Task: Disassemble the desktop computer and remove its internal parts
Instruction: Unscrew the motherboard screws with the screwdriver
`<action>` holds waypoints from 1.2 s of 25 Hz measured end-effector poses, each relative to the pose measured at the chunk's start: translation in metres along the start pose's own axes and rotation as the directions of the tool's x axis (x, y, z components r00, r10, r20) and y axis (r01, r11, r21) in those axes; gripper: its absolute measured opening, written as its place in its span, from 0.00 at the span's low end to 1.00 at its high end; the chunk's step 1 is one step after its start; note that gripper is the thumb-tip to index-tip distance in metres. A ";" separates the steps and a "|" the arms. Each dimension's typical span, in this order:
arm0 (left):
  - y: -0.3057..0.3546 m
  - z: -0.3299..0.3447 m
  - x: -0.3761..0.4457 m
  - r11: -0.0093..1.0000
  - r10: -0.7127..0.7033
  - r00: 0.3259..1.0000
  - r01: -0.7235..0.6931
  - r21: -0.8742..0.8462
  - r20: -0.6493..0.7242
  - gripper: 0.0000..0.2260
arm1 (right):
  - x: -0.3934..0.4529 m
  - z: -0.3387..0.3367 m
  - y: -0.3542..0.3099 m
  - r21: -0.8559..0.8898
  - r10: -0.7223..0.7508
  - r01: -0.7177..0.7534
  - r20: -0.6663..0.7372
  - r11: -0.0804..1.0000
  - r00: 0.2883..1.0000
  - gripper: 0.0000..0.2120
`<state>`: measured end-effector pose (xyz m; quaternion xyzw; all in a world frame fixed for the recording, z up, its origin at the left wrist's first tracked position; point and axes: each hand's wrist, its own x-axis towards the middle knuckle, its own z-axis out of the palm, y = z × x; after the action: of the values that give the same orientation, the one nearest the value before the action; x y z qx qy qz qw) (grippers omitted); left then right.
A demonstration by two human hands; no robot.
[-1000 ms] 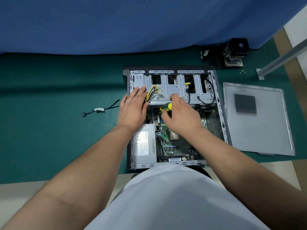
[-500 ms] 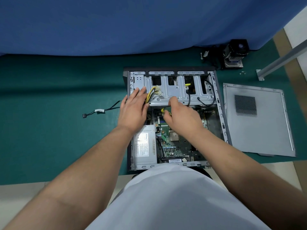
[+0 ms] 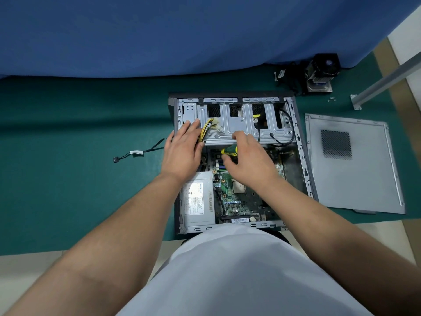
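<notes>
The open computer case [image 3: 303, 160] lies on its side on the green mat. Inside are the grey drive cage [image 3: 237, 119], the silver power supply [image 3: 198, 201] at the near left and the green motherboard [image 3: 237, 199]. My left hand [image 3: 182, 151] lies flat, fingers apart, on the cage's left end beside yellow and black power cables [image 3: 206, 128]. My right hand [image 3: 248, 156] is closed around a yellow and green screwdriver [image 3: 230, 150] at the cage's near edge, over the motherboard. The screwdriver's tip is hidden by the hand.
The grey side panel [image 3: 353, 165] lies to the right of the case. A black CPU cooler [image 3: 321, 71] and small screws [image 3: 331, 99] sit at the back right. A loose black cable [image 3: 136, 153] lies left of the case. A blue cloth [image 3: 182, 35] hangs behind.
My right hand turned slightly on the screwdriver, hiding then showing more of its handle. My left hand stayed on the cage.
</notes>
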<state>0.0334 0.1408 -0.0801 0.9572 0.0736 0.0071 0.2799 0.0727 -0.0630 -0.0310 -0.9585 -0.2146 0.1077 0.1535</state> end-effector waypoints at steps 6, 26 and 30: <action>0.001 0.000 0.000 1.000 0.000 1.000 0.001 0.004 -0.001 0.21 | 0.004 0.001 -0.003 -0.053 -0.008 0.007 -0.008 0.999 1.000 0.15; 0.000 0.000 0.000 1.000 0.001 1.000 -0.001 0.004 -0.005 0.21 | 0.003 0.005 -0.003 0.101 -0.064 0.067 -0.042 0.993 0.997 0.11; 0.001 0.000 0.000 1.000 -0.004 1.000 0.004 0.001 -0.001 0.21 | 0.000 0.006 0.002 0.175 -0.031 0.040 -0.052 0.984 0.998 0.14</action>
<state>0.0335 0.1398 -0.0793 0.9572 0.0756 0.0068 0.2793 0.0721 -0.0635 -0.0375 -0.9396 -0.2174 0.0999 0.2446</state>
